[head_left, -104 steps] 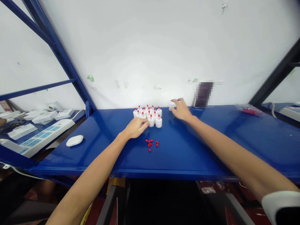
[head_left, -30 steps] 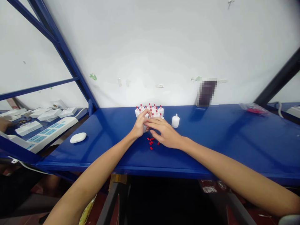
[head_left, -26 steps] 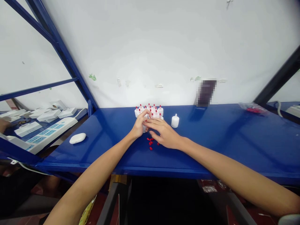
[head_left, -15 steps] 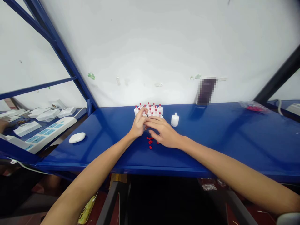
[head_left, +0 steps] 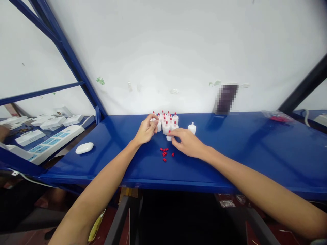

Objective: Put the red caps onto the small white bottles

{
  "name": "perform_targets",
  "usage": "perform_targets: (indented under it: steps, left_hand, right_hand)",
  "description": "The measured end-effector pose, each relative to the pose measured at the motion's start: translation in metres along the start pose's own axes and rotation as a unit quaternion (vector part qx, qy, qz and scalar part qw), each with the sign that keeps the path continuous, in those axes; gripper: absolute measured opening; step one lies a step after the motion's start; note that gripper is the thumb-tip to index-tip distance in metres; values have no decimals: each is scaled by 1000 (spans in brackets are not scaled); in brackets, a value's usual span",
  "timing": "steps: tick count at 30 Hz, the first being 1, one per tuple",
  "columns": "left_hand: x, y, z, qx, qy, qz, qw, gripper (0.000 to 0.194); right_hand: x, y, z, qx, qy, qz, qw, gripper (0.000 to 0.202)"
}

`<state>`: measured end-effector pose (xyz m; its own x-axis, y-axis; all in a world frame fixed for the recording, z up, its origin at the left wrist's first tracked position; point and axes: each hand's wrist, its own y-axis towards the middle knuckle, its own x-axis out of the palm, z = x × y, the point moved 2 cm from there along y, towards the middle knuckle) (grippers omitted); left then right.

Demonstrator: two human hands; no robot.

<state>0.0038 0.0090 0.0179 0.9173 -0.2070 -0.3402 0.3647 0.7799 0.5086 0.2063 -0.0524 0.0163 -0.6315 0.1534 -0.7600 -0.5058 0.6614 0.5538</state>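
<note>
Several small white bottles (head_left: 166,128) with red caps stand in a close group on the blue table (head_left: 127,163). My right hand (head_left: 187,142) grips a red-capped white bottle (head_left: 169,137) at the near side of the group, its fingers partly covering it. At the group's left edge, my left hand (head_left: 146,130) is bent with thumb and fingers apart and nothing visible held; it hides some bottles. One uncapped white bottle (head_left: 192,128) with a bare nozzle stands beyond my right hand. Several loose red caps (head_left: 165,154) lie on the table between my forearms.
A white oval case (head_left: 84,148) lies on the left. Further left, a power strip (head_left: 56,143) and white housings (head_left: 30,137) rest on another surface, near a person's hand (head_left: 3,133). A clear bag with red pieces (head_left: 279,118) lies at far right; a blurred dark object (head_left: 227,99) leans against the wall.
My hands, earlier together in front of the bottles, have separated. The left has moved slightly left and opened; the right now has a capped bottle at the group's near edge.
</note>
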Motion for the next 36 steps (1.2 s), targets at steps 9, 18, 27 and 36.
perform_targets:
  steps: [9,18,27,36]
  left_hand:
    - [-4,2,7,49,-34,95,994,38]
    - [-3,-6,13,113,16,78,990,29]
    - [18,2,13,-110,-144,-66,981,50]
    - [30,-7,13,-87,-52,-143,984,35]
  right_hand:
    - [-3,-4,-7,-15,-80,-45,996,24]
    - [-4,-1,-12,-63,-10,-142,988,15]
    - [0,5,-5,-20,39,-103,994,9]
    - [5,10,-12,47,83,34,995,12]
